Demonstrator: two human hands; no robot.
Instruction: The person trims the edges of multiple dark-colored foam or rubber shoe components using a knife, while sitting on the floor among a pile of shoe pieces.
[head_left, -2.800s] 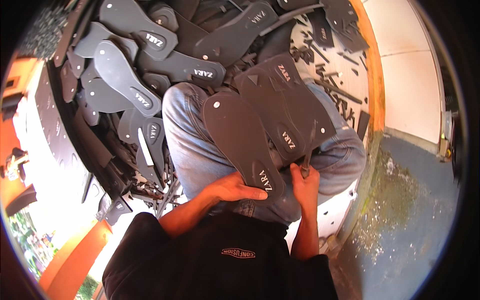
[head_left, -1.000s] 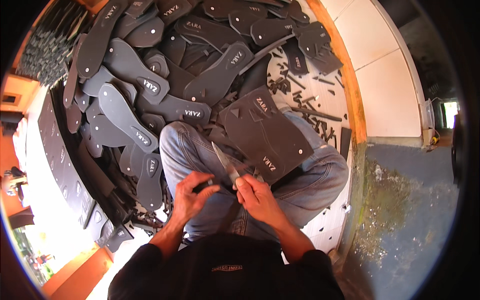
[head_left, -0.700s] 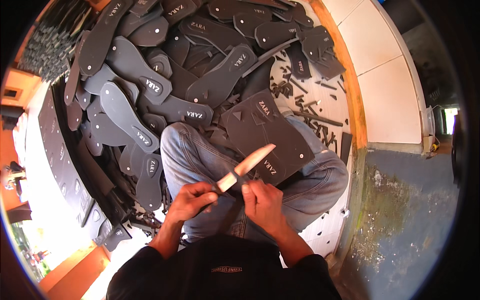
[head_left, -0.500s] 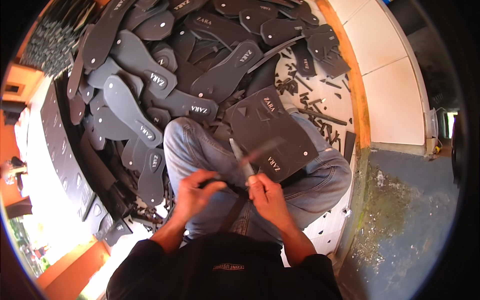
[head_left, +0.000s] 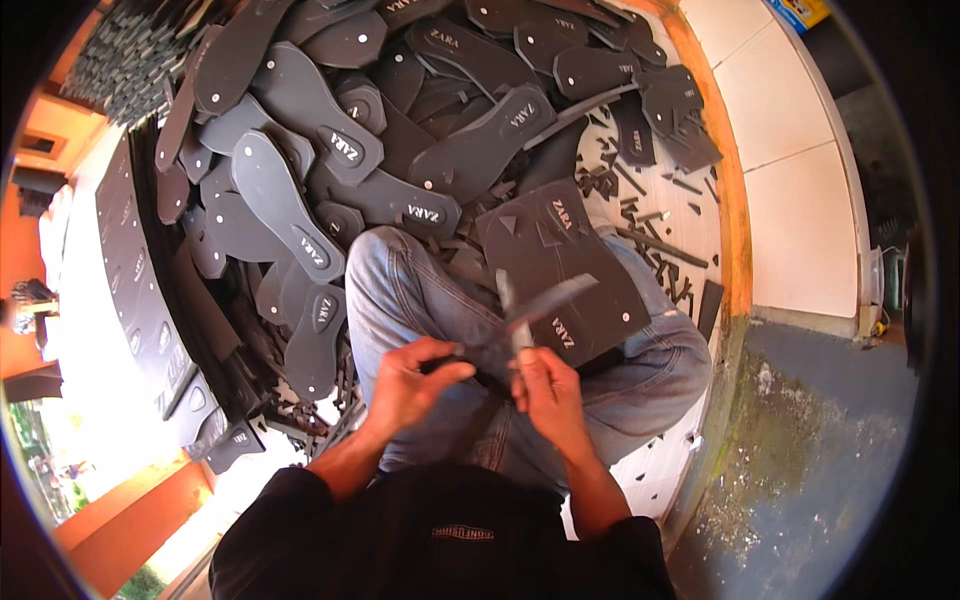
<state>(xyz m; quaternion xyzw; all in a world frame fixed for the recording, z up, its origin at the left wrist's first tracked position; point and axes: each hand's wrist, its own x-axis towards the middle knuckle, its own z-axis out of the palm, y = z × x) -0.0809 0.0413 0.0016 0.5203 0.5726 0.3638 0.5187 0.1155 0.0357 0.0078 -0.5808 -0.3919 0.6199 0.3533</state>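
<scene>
The person wears a black top with long sleeves pushed up to bare forearms and a small light mark on the chest. Faded blue jeans cover both legs. The left hand and right hand are bare, without gloves.

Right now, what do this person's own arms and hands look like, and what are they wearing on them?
Both hands are bare: the left hand and the right hand wear no gloves, and no rings or watch can be made out. The forearms are uncovered up to dark sleeves pushed up near the elbows, part of a black top with a small printed mark on the chest.
</scene>
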